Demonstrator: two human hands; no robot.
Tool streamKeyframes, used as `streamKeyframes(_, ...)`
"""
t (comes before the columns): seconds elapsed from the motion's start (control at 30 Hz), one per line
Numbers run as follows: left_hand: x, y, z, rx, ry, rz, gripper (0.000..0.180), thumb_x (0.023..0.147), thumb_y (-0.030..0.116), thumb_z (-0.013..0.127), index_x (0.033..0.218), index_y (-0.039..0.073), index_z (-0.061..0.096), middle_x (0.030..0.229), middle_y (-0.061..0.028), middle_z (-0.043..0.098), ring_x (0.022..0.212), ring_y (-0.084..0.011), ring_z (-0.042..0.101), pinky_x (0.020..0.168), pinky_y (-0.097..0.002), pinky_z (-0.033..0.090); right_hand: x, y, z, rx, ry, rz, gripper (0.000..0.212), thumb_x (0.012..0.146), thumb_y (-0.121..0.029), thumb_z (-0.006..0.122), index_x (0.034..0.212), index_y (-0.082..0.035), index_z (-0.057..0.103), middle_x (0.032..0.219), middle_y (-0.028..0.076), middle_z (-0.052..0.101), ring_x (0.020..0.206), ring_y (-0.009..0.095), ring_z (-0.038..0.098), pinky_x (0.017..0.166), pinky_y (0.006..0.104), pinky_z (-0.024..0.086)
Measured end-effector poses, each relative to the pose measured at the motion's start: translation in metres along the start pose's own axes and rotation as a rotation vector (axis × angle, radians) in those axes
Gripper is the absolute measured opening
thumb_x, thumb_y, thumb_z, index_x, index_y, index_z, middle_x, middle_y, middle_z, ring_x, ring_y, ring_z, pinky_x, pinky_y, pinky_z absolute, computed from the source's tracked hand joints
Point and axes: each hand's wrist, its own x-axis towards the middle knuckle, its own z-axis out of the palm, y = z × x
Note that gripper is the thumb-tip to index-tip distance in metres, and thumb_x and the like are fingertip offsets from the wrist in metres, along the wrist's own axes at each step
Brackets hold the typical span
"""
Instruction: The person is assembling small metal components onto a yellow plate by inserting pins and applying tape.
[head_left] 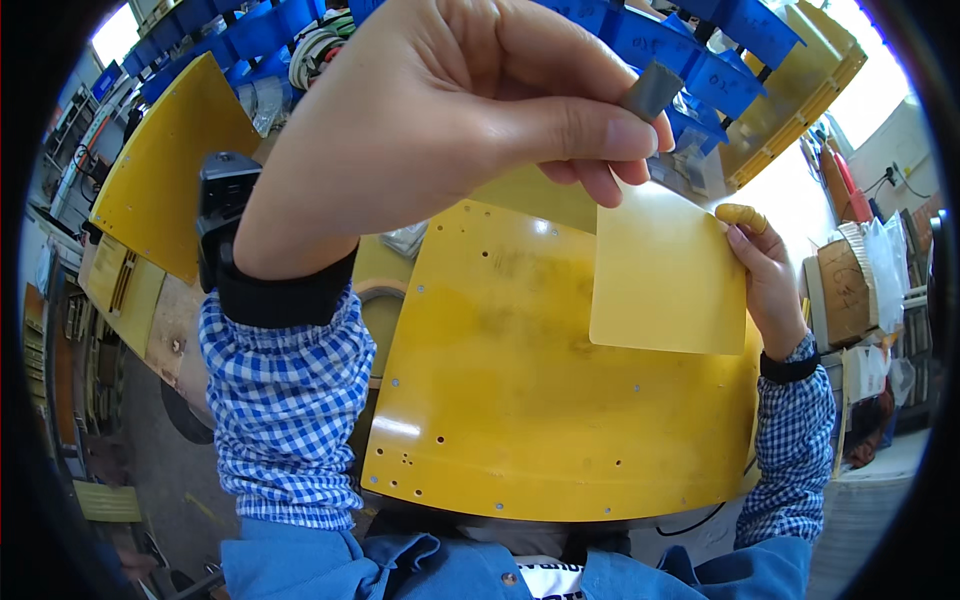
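Note:
Raised close to the camera, my left hand [450, 130] pinches a small dark grey piece [653, 91] between thumb and fingers; it looks like a short block or folded strip. At the right, my right hand [768, 275] grips the edge of a thin, pale yellow rectangular sheet [670, 280] with rounded corners. A yellow covering wraps one fingertip of that hand. Beneath the sheet lies a large glossy yellow panel [520, 390] with a curved near edge. Small holes and metal inserts run along its borders, and dark smudges mark its upper middle.
Another curved yellow panel [170, 170] stands upright at the left. Blue bins [725, 85] line the back, with a tall yellow piece [795, 90] beside them. A cardboard box [848, 285] and plastic bags stand at the right. A black cable [695, 524] hangs near the panel's front edge.

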Motion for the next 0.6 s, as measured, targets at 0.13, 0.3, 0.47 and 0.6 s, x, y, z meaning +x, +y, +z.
streamKeyframes(0.13, 0.000, -0.005, 0.003, -0.057, 0.064, 0.012, 0.013, 0.089, 0.001, 0.061, 0.099, 0.001, 0.068, 0.093, -0.0162, 0.070, 0.081, -0.0217, 0.070, 0.069, -0.0299, 0.059, 0.009, -0.006, 0.042, 0.133, 0.001, 0.059, 0.023, 0.095, -0.008, 0.054, 0.116, -0.001, 0.059, 0.105, 0.006, 0.065, 0.091, 0.012, 0.063, 0.081, 0.0236, 0.052)
streamKeyframes(0.3, -0.010, 0.019, -0.028, 0.169, 0.146, -0.017, 0.017, 0.092, 0.015, 0.061, 0.102, 0.003, 0.068, 0.087, -0.0120, 0.070, 0.075, -0.0144, 0.069, 0.067, -0.0226, 0.056, 0.017, 0.000, 0.068, -0.097, -0.164, 0.073, 0.024, 0.095, -0.008, 0.054, 0.116, 0.001, 0.059, 0.105, 0.006, 0.065, 0.093, 0.011, 0.062, 0.082, 0.0239, 0.051)
streamKeyframes(0.47, -0.012, 0.020, -0.030, 0.255, 0.201, -0.008, 0.020, 0.093, 0.019, 0.061, 0.102, 0.003, 0.069, 0.086, -0.0102, 0.071, 0.071, -0.0129, 0.068, 0.067, -0.0231, 0.056, 0.017, 0.008, 0.060, -0.191, -0.123, 0.051, 0.022, 0.093, -0.006, 0.056, 0.113, 0.001, 0.060, 0.103, 0.005, 0.066, 0.092, 0.011, 0.063, 0.081, 0.0230, 0.051)
streamKeyframes(0.6, -0.009, 0.026, -0.027, 0.336, 0.227, -0.007, 0.019, 0.092, 0.018, 0.061, 0.101, 0.002, 0.069, 0.086, -0.0106, 0.070, 0.073, -0.0134, 0.068, 0.067, -0.0241, 0.056, 0.014, -0.006, 0.058, -0.161, -0.119, 0.080, 0.021, 0.093, -0.005, 0.057, 0.112, 0.001, 0.060, 0.102, 0.005, 0.066, 0.091, 0.011, 0.063, 0.081, 0.0228, 0.051)
